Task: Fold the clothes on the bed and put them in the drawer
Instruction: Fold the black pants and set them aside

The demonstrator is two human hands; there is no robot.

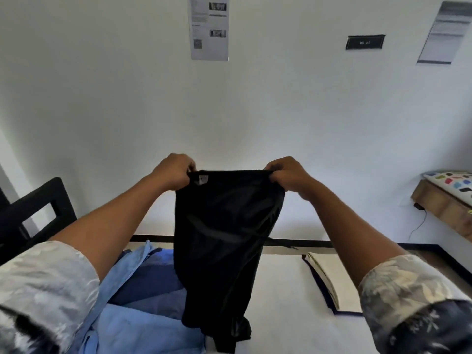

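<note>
left hand (171,171): my fingers were curled tight, pinching the left corner of the black garment's top edge, arm stretched out over the bed.
right hand (288,174): my fingers were clenched on the right corner of the same top edge, level with my left hand.
black garment (224,241): it hung down from my two hands above the bed, top edge pulled straight between them, a small tag showing just under the left corner; its lower end was bunched and touching the white sheet.
bed (288,325): white sheet, spread below the hanging garment.
blue clothes (143,297): a loose heap of light and dark blue cloth lay on the bed, left of the black garment and partly behind it.
folded piece (329,282): a cream item with a dark border lay flat on the bed, right of the black garment and apart from it.
sleeves (46,282): my pale patterned sleeves were pushed up past the forearms.
wall (255,103): white, beyond the bed, with a printed sheet (208,28) stuck high up.
</note>
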